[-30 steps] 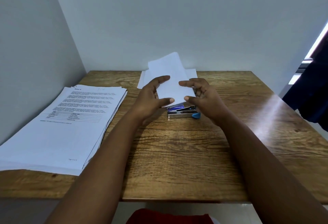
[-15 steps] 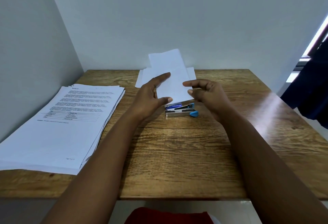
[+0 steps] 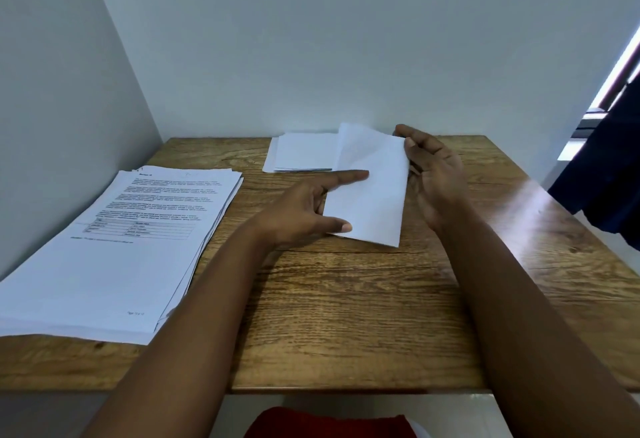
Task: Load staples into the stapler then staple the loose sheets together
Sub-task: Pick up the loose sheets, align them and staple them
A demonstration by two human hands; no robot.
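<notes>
Two bare forearms reach from the bottom of the frame over a wooden table (image 3: 346,316) with strong brown grain and a glossy sheen at right. At centre, a small bundle of plain white sheets (image 3: 372,195) is held tilted between both hands, its lower corner touching or just above the wood (which one cannot be told). The left hand (image 3: 304,209) pinches the bundle's left edge: the forefinger lies straight across the top of the paper, the thumb sits at the lower edge, and the other fingers are tucked underneath. The right hand (image 3: 433,174) cups the right edge with relaxed, slightly bent fingers, its fingertips at the upper right corner. Just behind, against the pale wall at upper centre, lies a flat white stack (image 3: 301,153), squared and unmarked. At left, a thicker pile (image 3: 114,247) of printed pages fans slightly at its edges; the top page carries blocks of small text and a ruled table, too blurred to read. The stapler is not visible from this view. Dark blue cloth (image 3: 609,174) hangs at the right edge, and something red (image 3: 329,423) shows at bottom centre.
</notes>
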